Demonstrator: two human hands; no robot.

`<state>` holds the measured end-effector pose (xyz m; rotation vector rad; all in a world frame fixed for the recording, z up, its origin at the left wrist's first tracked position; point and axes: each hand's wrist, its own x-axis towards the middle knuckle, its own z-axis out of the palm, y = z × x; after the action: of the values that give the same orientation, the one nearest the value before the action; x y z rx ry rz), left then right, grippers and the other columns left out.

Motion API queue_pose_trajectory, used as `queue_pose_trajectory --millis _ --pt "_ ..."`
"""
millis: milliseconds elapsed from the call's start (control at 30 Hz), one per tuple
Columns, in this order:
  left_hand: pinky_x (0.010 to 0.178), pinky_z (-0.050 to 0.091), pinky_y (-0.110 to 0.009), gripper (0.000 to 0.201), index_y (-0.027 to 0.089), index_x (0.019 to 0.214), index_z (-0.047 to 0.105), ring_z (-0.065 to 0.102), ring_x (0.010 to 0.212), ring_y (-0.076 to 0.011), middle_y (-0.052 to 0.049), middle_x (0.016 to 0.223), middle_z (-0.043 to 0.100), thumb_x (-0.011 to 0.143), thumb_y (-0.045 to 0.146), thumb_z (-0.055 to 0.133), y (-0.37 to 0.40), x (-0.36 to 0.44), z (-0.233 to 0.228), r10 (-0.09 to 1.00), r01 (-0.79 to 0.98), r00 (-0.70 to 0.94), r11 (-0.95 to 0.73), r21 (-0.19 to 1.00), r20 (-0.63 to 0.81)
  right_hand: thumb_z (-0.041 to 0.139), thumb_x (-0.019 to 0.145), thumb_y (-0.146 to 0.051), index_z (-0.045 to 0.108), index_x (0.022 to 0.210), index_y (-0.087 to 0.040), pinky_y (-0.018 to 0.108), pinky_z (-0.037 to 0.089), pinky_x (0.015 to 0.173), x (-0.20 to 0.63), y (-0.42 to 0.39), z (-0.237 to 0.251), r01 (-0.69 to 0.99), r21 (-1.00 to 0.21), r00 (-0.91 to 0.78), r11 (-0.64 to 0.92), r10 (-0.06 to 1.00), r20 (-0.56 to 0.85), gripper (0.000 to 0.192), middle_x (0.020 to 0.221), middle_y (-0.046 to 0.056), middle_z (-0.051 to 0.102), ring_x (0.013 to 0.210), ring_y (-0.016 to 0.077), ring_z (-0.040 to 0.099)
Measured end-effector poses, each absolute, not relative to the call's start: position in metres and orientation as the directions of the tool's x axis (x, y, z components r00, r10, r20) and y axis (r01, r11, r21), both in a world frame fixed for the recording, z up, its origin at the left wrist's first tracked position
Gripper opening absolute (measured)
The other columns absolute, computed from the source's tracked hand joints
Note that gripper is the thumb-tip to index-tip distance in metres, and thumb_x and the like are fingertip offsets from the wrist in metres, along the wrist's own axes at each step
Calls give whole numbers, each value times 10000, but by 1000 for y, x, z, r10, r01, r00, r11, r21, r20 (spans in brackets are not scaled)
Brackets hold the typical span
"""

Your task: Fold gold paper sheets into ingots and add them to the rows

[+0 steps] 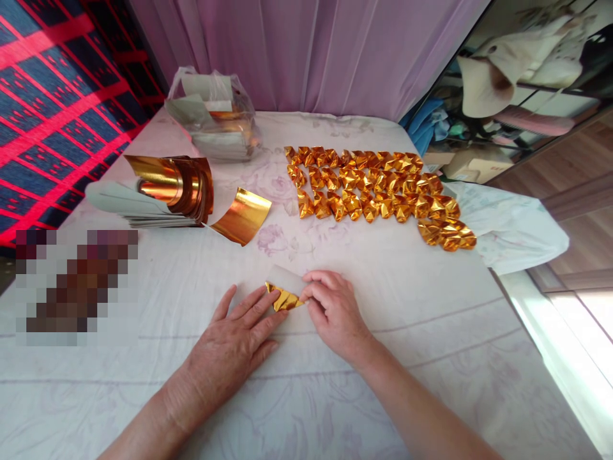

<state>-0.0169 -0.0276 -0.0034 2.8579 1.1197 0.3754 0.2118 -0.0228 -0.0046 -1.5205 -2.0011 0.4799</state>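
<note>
A small gold foil sheet (pixel 286 295), creased with its white back showing, lies between the flat left hand (pixel 234 342) and the right hand (pixel 332 310) pinching its edge.

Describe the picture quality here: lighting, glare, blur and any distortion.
Head view: soft daylight, brightest along the right edge where the floor washes out; glare glints off the curled gold foil sheets and the folded gold pieces; a pixelated block masks part of the white cloth; wide-angle bending shows at the edges; the left hand, right hand and the foil piece between them are sharp.
</note>
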Motion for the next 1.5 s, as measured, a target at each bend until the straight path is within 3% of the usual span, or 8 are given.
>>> queue_pose_trajectory --millis 200,533,733,900,1067,1200,1500 --pt "1183 206 -503 311 274 1260 603 478 1355 -224 -51 1457 547 1013 381 448 -24 -21 -1 651 633 740 -759 152 169 527 776 -18 653 806 -239 388 375 875 211 -23 -6 758 -585 -183 287 956 231 256 1098 32 661 1039 223 575" --pt "1181 232 -491 270 261 1203 618 502 1334 -229 -47 1425 579 1007 369 467 -18 -25 3 631 601 759 -773 201 157 536 786 -11 682 841 -240 371 362 867 213 -24 -12 742 -580 -196 337 936 293 277 1095 33 649 1052 217 564" --pt "1173 241 -514 265 254 1234 580 508 1325 -246 -47 1422 581 987 310 500 -19 -24 -1 625 597 760 -780 189 178 542 811 -21 702 982 -242 377 371 874 212 -29 -11 784 -444 -278 433 885 373 322 1124 48 645 1045 221 545" --pt "1134 329 -510 294 217 1254 564 547 1279 -254 -73 1353 634 969 255 504 -20 -20 -4 657 618 718 -754 223 229 595 870 -109 708 1009 -224 380 391 859 208 -35 -4 830 -336 -309 446 868 389 213 1054 50 666 964 220 542" --pt "1102 372 -519 286 203 1236 590 592 1211 -251 -74 1236 701 962 211 507 -13 -19 -9 685 633 668 -728 263 291 627 891 -193 706 1043 -207 375 420 813 207 -38 -3 838 -303 -336 455 866 370 173 991 45 678 904 215 543" --pt "1091 371 -549 319 191 1251 618 552 1259 -290 -109 1335 639 945 251 552 -2 -25 -12 723 680 613 -688 254 318 646 869 -184 710 1035 -201 380 431 817 207 -37 -6 835 -301 -337 460 861 381 178 983 45 684 896 221 554" --pt "1084 359 -563 224 215 1124 689 651 998 -226 -64 1069 718 971 281 539 2 -18 -5 723 690 619 -687 228 306 659 834 -162 706 1036 -202 393 463 828 209 -37 -7 833 -308 -330 459 861 388 211 986 61 676 906 231 565"
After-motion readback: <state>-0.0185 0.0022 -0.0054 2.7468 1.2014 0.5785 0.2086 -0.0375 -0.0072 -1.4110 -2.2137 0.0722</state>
